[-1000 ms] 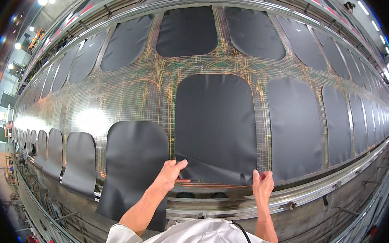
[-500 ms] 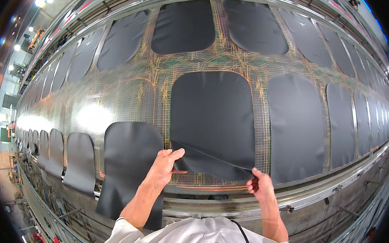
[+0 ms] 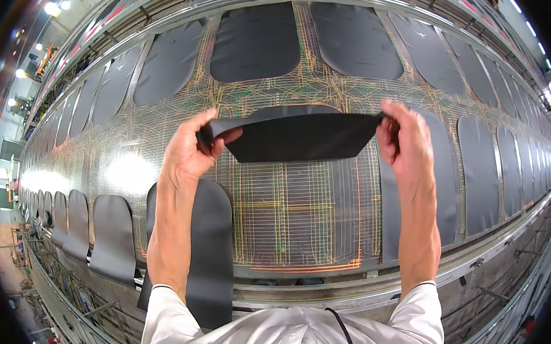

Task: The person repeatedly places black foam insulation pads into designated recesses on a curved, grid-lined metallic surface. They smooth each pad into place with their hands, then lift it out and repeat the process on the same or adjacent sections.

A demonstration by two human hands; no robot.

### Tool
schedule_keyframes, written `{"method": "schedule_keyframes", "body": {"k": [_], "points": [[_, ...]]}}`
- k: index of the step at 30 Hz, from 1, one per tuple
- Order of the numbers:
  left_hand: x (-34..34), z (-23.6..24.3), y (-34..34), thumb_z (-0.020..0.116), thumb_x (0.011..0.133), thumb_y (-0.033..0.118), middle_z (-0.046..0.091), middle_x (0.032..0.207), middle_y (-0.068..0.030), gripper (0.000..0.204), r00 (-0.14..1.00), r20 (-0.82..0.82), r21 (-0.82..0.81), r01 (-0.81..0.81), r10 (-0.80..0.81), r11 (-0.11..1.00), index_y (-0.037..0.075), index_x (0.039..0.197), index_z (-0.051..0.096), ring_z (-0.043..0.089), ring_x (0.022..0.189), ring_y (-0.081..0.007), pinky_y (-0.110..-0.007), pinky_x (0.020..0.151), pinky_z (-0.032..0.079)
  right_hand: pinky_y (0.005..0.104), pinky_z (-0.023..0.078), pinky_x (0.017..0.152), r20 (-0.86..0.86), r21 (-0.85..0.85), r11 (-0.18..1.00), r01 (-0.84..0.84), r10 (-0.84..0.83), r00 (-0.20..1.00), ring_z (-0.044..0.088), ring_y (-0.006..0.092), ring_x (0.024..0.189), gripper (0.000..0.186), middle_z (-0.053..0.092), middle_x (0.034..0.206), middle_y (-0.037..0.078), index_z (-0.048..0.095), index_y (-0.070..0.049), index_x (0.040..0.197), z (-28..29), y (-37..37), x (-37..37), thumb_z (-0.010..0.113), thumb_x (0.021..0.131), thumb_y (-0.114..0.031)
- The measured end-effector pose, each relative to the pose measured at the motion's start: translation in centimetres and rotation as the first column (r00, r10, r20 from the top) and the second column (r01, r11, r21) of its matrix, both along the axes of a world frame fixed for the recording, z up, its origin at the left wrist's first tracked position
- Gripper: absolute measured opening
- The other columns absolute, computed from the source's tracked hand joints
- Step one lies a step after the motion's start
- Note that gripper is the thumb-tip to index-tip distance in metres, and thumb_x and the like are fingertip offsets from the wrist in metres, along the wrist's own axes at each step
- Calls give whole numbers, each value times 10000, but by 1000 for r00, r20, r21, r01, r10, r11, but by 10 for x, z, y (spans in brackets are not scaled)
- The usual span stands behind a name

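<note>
A black flexible sheet with rounded corners (image 3: 296, 137) is lifted by its near edge and curls up over the table in front of me. My left hand (image 3: 195, 143) pinches its left corner between thumb and fingers. At the right corner, my right hand (image 3: 405, 139) grips the same edge. Only the sheet's far part still lies near the surface, largely hidden behind the raised portion. Beneath it, a bare patch of the line-marked table (image 3: 285, 223) shows yellow, green and orange lines.
Another black sheet (image 3: 207, 250) hangs over the near table edge beside my left forearm. A flat sheet (image 3: 412, 212) lies under my right forearm. Several more sheets form a far row (image 3: 258, 41). A metal rail (image 3: 369, 285) borders the near side.
Both hands have moved up and away from me, carrying the sheet's near edge with them. The sheet has peeled off the table, uncovering the marked surface beneath.
</note>
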State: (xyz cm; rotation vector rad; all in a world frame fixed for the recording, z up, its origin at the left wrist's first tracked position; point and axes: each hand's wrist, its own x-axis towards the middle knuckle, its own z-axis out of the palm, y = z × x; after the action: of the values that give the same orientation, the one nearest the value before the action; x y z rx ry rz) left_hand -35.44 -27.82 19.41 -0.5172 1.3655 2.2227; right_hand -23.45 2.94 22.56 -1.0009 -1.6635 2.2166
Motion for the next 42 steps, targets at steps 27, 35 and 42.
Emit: {"method": "schedule_keyframes", "body": {"k": [27,35,42], "points": [[171,-153,-55,633,962,259,399,672,76,361,894,298,-484,444,-335,754,152,668,452,461,606,-52,-387,624,621,275,572,519,221,-178,976,129,-88,971,651,155,576,130,627,735,65,594,18,859,-203,-43,210,626,920,-93],[205,-175,-79,684,933,269,335,614,81,412,872,353,-536,485,-338,691,163,644,411,340,519,-37,-417,627,626,264,545,496,323,-112,985,135,-92,942,628,136,565,155,607,704,54,602,52,897,-219,-50,239,655,909,-93],[217,-181,-82,707,919,276,323,591,84,404,888,368,-582,451,-275,677,151,642,442,307,484,-30,-424,621,625,254,541,485,344,-131,984,120,-68,936,646,136,574,178,628,710,64,612,70,916,-222,-56,251,660,909,-101]]}}
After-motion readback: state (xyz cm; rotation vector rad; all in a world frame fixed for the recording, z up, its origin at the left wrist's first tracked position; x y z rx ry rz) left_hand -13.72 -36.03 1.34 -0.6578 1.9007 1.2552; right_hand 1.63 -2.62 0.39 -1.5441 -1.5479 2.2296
